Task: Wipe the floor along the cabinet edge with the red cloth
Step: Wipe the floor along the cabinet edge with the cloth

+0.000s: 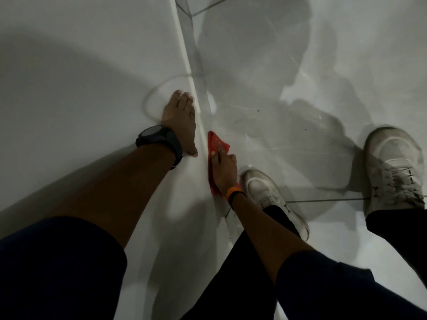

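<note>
I'm pressing the cloth (213,158) onto the floor (288,135) right against the cabinet (92,88) edge, my right hand (225,168) clenching it, just beside my shoe (270,195). My left hand (180,121) is lying flat and open on the cabinet.

1. The glossy pale tiled floor (300,93) carries dark grout lines and meets the white cabinet (80,77) along its left edge.
2. A red cloth (213,146) lies against that edge.
3. Two white shoes (265,192) (392,167) stand on the floor.
</note>
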`<action>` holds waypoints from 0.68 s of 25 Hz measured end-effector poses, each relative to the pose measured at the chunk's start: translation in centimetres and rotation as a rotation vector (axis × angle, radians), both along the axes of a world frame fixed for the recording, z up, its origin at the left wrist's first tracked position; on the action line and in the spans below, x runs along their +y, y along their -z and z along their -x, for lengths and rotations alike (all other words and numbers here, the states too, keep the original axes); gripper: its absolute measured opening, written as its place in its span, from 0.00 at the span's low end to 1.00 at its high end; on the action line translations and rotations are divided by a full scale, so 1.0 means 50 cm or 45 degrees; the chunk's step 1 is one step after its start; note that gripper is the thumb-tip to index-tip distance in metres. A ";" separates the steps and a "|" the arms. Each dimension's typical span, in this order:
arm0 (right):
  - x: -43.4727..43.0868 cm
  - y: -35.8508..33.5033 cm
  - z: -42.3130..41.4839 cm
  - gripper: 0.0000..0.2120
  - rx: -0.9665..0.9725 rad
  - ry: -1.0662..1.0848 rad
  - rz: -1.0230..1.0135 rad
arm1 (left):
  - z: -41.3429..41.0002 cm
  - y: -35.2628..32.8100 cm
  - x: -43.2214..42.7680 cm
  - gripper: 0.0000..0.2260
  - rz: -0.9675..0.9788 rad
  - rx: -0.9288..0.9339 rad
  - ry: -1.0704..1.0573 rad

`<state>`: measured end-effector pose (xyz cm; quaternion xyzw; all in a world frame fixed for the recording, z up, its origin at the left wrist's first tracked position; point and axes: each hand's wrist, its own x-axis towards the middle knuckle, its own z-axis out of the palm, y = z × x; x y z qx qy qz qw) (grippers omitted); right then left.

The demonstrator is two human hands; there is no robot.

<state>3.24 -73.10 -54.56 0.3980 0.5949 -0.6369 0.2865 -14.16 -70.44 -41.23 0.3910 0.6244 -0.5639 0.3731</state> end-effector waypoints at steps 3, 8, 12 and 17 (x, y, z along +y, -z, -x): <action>0.015 -0.022 -0.052 0.22 0.068 0.129 0.020 | -0.009 -0.013 0.002 0.56 -0.037 -0.005 -0.011; 0.120 -0.060 0.005 0.15 -0.066 1.009 0.700 | -0.026 -0.038 -0.011 0.49 -0.167 0.009 -0.047; 0.244 -0.118 0.081 0.26 0.089 1.158 0.985 | -0.059 -0.055 -0.005 0.29 -0.803 0.069 -0.554; 0.368 -0.255 0.132 0.26 0.309 1.024 0.945 | -0.095 -0.126 0.109 0.19 -1.785 -0.030 -2.064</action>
